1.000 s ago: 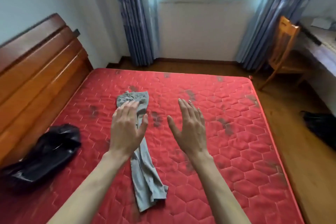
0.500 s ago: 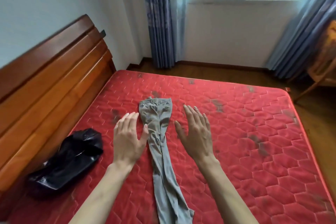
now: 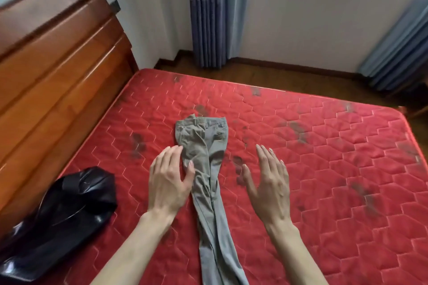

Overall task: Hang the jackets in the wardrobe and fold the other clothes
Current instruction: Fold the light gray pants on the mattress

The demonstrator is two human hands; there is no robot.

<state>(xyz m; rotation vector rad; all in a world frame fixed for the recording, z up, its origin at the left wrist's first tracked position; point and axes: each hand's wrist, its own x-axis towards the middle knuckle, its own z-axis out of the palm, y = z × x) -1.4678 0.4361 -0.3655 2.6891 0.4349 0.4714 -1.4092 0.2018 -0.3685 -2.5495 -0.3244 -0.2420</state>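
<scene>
On the red mattress (image 3: pixel 301 169) I see grey trousers (image 3: pixel 203 152) laid lengthwise, legs doubled for folding, my left hand (image 3: pixel 169 183) flat with its thumb on the cloth, right hand (image 3: pixel 268 183) open just beside, gripping nothing.

Left hand (image 3: pixel 168 184) and right hand (image 3: pixel 268 186) outstretched, fingers straight

**Trousers flat on bed, jacket bunched at left**

Grey trousers (image 3: pixel 203 164): folded lengthwise, legs stacked, waistband at far end, hems toward near edge and cut off by frame bottom. Lie flat, roughly mid-mattress, slightly angled. Some creasing around seat and pocket. Black jacket (image 3: pixel 62 217): glossy, leather-look, crumpled in a heap at near-left of mattress, against the headboard side. Well apart from trousers.
</scene>
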